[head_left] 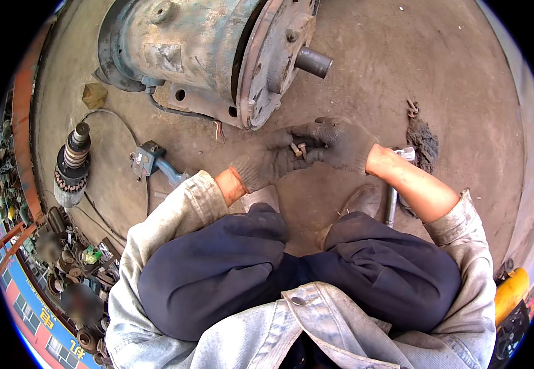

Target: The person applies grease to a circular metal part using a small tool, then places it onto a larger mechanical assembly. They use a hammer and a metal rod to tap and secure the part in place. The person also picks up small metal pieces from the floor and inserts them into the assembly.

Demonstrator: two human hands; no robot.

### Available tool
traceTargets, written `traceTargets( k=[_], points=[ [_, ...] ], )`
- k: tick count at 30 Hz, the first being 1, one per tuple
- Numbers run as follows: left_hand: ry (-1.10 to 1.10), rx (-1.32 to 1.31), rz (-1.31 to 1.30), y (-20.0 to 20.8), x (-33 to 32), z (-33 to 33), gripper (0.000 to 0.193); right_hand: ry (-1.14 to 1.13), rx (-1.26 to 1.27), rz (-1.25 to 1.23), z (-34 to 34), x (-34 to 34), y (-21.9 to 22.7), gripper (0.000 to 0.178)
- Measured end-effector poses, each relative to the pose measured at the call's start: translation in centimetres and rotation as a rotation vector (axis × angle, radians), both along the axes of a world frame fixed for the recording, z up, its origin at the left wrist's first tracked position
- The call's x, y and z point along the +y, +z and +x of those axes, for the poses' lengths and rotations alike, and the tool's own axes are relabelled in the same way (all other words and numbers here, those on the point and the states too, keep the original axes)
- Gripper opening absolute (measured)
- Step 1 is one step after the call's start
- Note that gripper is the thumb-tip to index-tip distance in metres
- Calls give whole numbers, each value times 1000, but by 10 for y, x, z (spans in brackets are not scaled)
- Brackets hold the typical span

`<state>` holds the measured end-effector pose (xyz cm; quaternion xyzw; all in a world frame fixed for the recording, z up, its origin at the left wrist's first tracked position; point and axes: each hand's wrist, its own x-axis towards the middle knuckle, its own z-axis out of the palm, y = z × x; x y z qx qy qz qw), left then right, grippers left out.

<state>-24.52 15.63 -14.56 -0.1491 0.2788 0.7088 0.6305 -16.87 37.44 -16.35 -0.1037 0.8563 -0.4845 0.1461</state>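
Two short brass-coloured bolts [298, 149] show between my hands, in front of my knees. My left hand [266, 161], in a dark, dirty knit glove, is cupped under them with its fingers curled. From the right, my right hand [342, 145], gloved likewise, bends its fingers and thumb round the same bolts. The two hands meet at the fingertips, and the gloves partly cover the bolts. Just beyond them lies a large, worn blue-green electric motor [199, 46] on its side, its bare shaft [314, 62] pointing right.
Left of me are a blue corded power tool [150, 161] and an upright rotor [73, 163]. A dark rag [422, 144] and a metal-handled tool [392, 206] lie by my right forearm. Motor parts [64, 264] crowd the far left; a yellow cylinder [511, 295] is at the right.
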Motion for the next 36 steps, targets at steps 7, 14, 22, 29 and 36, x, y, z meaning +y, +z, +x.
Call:
traceTargets(
  k=[7,14,22,29,36],
  points=[
    [-3,28,-67,-2,-16,8,43,93,-25,58,2,-13,3,35],
    [107,73,-325,-11,-74,51,27,-27,-263,-138,27,-88,-20,34],
    [-124,121,-677,6,-102,53,31,130,-430,-148,16,-111,-19,35],
    [-355,308,-727,-22,-70,24,27,-592,-473,-354,32,-68,-44,32],
    [-736,407,-643,-27,-68,33,23,-932,-296,-624,-10,-53,-63,39]
  ],
)
